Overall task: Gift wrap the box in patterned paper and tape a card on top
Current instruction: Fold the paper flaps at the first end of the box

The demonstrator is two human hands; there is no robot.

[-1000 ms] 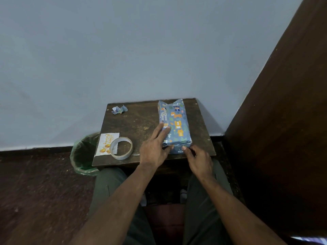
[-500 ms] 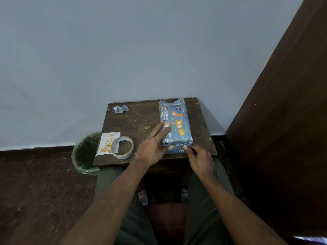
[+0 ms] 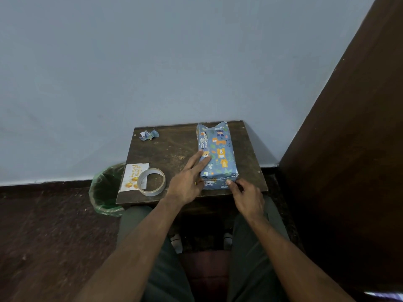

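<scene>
Wrapped box [image 3: 217, 155] sits on the right half of the small wooden table [image 3: 174, 149], far-end paper flaps sticking up unfolded. Left hand [image 3: 187, 182] lies flat with straight fingers along the box's left side; right hand [image 3: 248, 197] has fingertips on the near-end fold, fingers partly bent, grip unclear. Card [image 3: 130, 177] and tape roll [image 3: 151, 182] lie at the table's near-left, roll overlapping the card, paper scrap [image 3: 149, 135] at far-left.

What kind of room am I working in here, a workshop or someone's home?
Probably a plain room at home, not a workshop: a small worn wooden table pushed against a bare painted wall, a green-lined bin on the dark floor beside it, and a dark wooden panel, perhaps a door, at right.
</scene>
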